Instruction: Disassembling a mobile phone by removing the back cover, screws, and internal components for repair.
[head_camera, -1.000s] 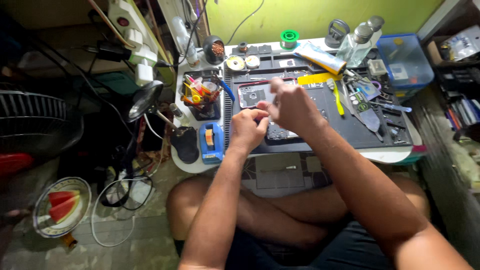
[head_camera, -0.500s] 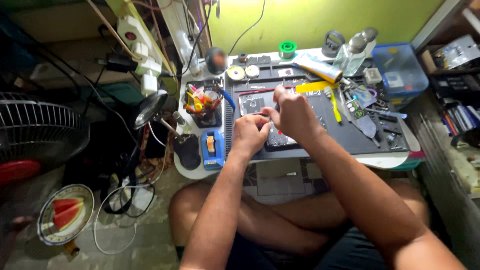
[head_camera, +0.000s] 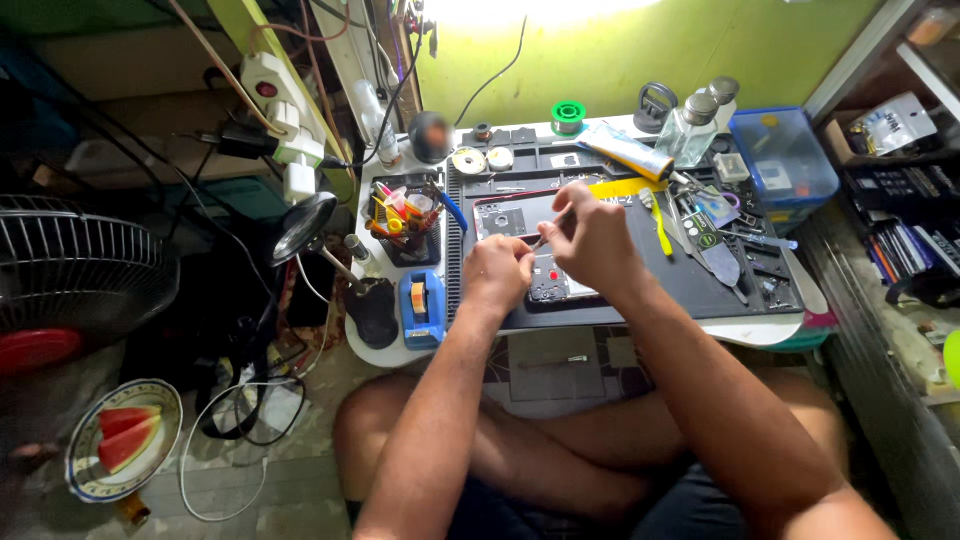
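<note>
Yellow-green wall (head_camera: 640, 50) at twelve o'clock, washed by bright light from above. Low white worktable (head_camera: 380, 350) at centre, topped by a dark mat (head_camera: 690, 290). Tiled floor (head_camera: 200, 480) at seven o'clock, with loops of white cable (head_camera: 205, 470) and a plate of watermelon slices (head_camera: 120, 440). Wire-caged fan (head_camera: 70, 280) at nine o'clock. White power strip (head_camera: 275, 105) with plugs at eleven o'clock. Dark shelving (head_camera: 900, 200) stacked with small boxes at three o'clock. Blue plastic bin (head_camera: 785, 155) at two o'clock.

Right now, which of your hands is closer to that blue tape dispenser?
Left. My left hand is just right of the blue tape dispenser; my right hand is farther right, beyond the left hand.
</note>
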